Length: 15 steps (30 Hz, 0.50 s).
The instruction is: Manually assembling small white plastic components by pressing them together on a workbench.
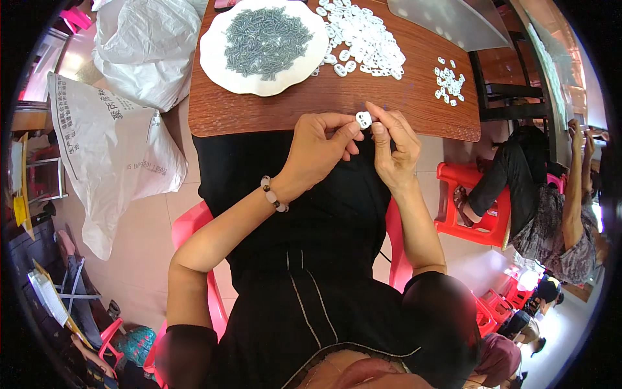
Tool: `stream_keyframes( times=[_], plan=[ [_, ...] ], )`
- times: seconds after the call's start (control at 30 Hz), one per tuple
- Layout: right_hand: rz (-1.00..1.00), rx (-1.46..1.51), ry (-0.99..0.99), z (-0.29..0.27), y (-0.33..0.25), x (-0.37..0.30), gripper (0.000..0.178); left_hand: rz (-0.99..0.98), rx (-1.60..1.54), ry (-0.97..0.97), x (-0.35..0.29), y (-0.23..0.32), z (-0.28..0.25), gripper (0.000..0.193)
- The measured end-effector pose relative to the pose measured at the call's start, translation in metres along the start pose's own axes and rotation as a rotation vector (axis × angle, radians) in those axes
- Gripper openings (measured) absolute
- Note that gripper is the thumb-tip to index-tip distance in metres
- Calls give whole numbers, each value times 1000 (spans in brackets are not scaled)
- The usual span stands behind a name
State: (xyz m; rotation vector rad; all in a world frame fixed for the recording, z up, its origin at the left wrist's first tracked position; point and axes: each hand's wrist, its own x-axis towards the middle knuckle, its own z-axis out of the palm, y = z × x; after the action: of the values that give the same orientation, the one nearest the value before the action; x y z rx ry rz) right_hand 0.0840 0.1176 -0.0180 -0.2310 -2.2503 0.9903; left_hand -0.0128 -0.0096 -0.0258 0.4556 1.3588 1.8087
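My left hand (314, 150) is closed, its thumb and forefinger pinching a small white plastic two-hole cord lock (363, 119) at the table's front edge. From the other side my right hand (400, 150) grips the same piece between thumb and fingers. Beyond them, a white scalloped plate (212, 57) bears a heap of small grey springs (267, 44). A pile of loose white two-hole oval pieces (369, 40) lies to the plate's right. Farther right sits a smaller group of white pieces (448, 82), which look like assembled cord locks.
White sacks (123, 149) stand on the floor left of the brown wooden table (223, 115). A translucent grey panel (453, 23) borders its far right. At right, a person sits with a foot on a red plastic stool (476, 227). More people and red chairs are around.
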Motion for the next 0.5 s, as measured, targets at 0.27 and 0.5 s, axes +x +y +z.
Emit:
stream_keyframes(
  times=[0.27, 0.5],
  plan=[
    [-35, 13, -22, -2, 2, 3, 28, -24, -38, -15, 1, 1, 0, 18],
    [10, 41, -52, -4, 4, 4, 31, -1, -23, -32, 2, 2, -1, 20]
  ],
)
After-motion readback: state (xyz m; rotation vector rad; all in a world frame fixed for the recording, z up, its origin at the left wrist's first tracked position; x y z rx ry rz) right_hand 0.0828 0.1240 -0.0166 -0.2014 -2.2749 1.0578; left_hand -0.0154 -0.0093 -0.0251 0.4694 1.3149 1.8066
